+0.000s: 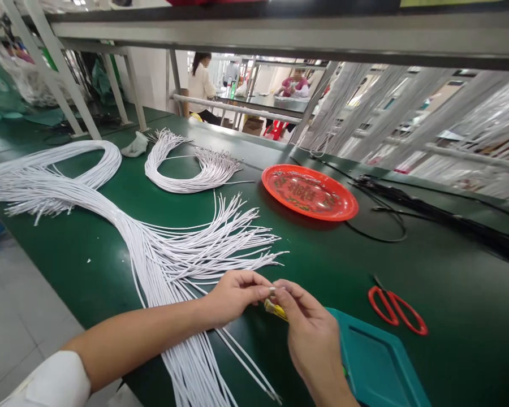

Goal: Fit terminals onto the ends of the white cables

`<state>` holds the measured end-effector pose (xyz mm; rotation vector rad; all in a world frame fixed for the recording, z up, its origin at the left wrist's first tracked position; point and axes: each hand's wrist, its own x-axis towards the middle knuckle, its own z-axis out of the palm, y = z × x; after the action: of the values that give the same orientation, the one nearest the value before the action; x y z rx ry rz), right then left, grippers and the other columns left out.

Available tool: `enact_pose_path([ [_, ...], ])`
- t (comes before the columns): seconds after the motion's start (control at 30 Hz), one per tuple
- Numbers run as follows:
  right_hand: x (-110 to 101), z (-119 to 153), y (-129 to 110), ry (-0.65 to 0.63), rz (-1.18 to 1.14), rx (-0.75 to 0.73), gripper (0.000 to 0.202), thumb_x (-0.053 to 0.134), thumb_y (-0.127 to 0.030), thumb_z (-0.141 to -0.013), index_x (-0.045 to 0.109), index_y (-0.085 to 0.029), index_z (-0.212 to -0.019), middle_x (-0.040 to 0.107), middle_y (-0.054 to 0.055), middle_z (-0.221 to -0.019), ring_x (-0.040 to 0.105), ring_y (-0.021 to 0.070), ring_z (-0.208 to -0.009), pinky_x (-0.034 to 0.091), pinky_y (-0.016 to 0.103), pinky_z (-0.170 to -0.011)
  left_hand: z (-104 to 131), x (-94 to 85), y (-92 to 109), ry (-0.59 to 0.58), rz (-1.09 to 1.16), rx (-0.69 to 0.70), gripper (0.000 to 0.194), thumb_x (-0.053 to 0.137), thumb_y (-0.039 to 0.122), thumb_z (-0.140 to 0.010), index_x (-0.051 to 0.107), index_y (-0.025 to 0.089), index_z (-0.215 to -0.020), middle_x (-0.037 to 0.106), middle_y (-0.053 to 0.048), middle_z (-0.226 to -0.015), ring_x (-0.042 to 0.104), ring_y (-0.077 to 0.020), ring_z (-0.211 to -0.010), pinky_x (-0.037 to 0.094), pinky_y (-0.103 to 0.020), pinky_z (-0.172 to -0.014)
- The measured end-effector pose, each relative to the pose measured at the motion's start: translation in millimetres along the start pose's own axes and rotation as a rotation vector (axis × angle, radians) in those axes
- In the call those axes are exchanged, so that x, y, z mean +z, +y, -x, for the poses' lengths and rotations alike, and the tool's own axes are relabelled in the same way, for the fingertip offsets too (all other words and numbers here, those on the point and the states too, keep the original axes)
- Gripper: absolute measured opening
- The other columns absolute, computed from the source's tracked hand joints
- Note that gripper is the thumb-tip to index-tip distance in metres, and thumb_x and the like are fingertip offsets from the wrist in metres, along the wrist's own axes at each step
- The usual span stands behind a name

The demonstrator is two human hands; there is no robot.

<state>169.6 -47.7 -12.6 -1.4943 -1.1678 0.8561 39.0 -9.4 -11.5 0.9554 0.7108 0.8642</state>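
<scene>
My left hand [237, 297] is closed in a pinch, its thumb and forefinger on a small white piece [272, 290]. Meeting it fingertip to fingertip, my right hand [311, 325] pinches the other side of the same piece. A yellow object [275, 309] pokes out just below the right fingers; whether that hand grips it cannot be made out. Beneath my left forearm runs a large bundle of white cables [152, 254], the loose ends fanned out beyond my left hand. A teal plastic tray or lid [375, 356] lies beside my right hand, partly covered by it.
Red-handled scissors [396, 308] lie right of the teal tray. Farther back are a red round tray [309, 192], a coiled white cable bundle [190, 175] and black cables [445, 212]. A shelf beam [280, 37] crosses above the green table [97, 265]. Two people are in the background.
</scene>
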Motion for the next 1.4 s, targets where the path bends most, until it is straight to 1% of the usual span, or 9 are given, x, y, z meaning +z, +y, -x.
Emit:
enact_pose_path([
  [0.1,4,1,4,0.079,0.065,-0.017,0.026,0.057,-0.042,-0.072,0.064,-0.017,-0.079,0.066,0.005,-0.079,0.061,0.0186,-0.07,0.051,0.031,-0.064,-1,-1.1,-5,0.02,0.022,-0.03,0.032,0.068,0.039,-0.064,0.062,0.009,-0.073,0.056,-0.001,-0.064,0.046,-0.0061,-0.056,0.038,-0.02,-0.057],
  [0.23,0,2,-1,0.151,0.354,-0.199,0.025,0.054,-0.042,-0.075,0.064,-0.019,-0.073,0.066,0.006,-0.078,0.061,0.0195,-0.071,0.049,0.03,-0.066,-1,0.5,-8,0.035,-0.055,-0.049,0.036,0.066,0.043,-0.064,0.062,0.009,-0.076,0.054,0.0,-0.06,0.046,-0.0058,-0.051,0.038,-0.02,-0.052],
  [0.43,-4,7,1,0.154,0.568,-0.461,0.019,0.048,-0.032,-0.08,0.06,-0.019,-0.072,0.065,0.006,-0.073,0.06,0.0177,-0.068,0.048,0.028,-0.063,4,6.5,-16,0.098,-0.191,-0.008,0.031,0.06,0.04,-0.07,0.059,0.009,-0.074,0.054,0.0,-0.06,0.047,-0.0061,-0.049,0.038,-0.018,-0.047],
  [0.67,-5,4,11,0.182,0.773,-0.791,0.01,0.05,-0.022,-0.078,0.059,-0.019,-0.076,0.065,0.006,-0.072,0.06,0.0173,-0.067,0.047,0.029,-0.064,10,6.7,-19,0.182,-0.47,0.167,0.02,0.052,0.03,-0.076,0.058,0.011,-0.073,0.056,-0.002,-0.063,0.047,-0.0079,-0.055,0.038,-0.018,-0.049],
  [0.97,-6,5,18,0.101,0.857,-0.961,0.011,0.05,-0.014,-0.076,0.061,-0.015,-0.079,0.065,0.009,-0.073,0.058,0.0189,-0.07,0.048,0.03,-0.065,10,7.4,-21,0.237,-0.552,0.194,0.015,0.051,0.025,-0.076,0.058,0.013,-0.071,0.057,-0.002,-0.066,0.05,-0.01,-0.061,0.04,-0.021,-0.057],
  [1.1,-5,12,17,0.015,0.801,-0.862,0.015,0.045,-0.016,-0.079,0.06,-0.018,-0.08,0.065,0.007,-0.075,0.059,0.0176,-0.072,0.046,0.028,-0.066,4,5.2,-15,0.241,-0.417,0.185,0.018,0.052,0.03,-0.077,0.057,0.013,-0.075,0.054,-0.001,-0.065,0.048,-0.0089,-0.058,0.04,-0.02,-0.055],
  [1.2,-7,15,9,0.155,0.702,-0.591,0.016,0.043,-0.022,-0.083,0.058,-0.018,-0.082,0.065,0.007,-0.079,0.059,0.0176,-0.075,0.046,0.028,-0.069,2,5.1,-13,0.214,-0.347,0.171,0.022,0.053,0.033,-0.077,0.057,0.012,-0.076,0.053,0.0,-0.064,0.045,-0.0077,-0.055,0.039,-0.02,-0.053],
  [1.27,-8,15,5,0.194,0.643,-0.441,0.02,0.042,-0.027,-0.083,0.059,-0.016,-0.088,0.065,0.009,-0.085,0.06,0.0181,-0.077,0.047,0.027,-0.066,3,6.1,-14,0.202,-0.355,0.176,0.023,0.054,0.034,-0.076,0.058,0.011,-0.075,0.053,-0.001,-0.064,0.045,-0.0079,-0.055,0.039,-0.02,-0.053],
  [1.4,-6,12,5,0.11,0.567,-0.401,0.021,0.048,-0.032,-0.081,0.06,-0.016,-0.088,0.065,0.008,-0.086,0.06,0.0166,-0.074,0.047,0.024,-0.06,7,7.3,-17,0.176,-0.4,0.171,0.023,0.054,0.033,-0.077,0.061,0.011,-0.076,0.058,-0.004,-0.069,0.05,-0.01,-0.06,0.041,-0.021,-0.057],
])
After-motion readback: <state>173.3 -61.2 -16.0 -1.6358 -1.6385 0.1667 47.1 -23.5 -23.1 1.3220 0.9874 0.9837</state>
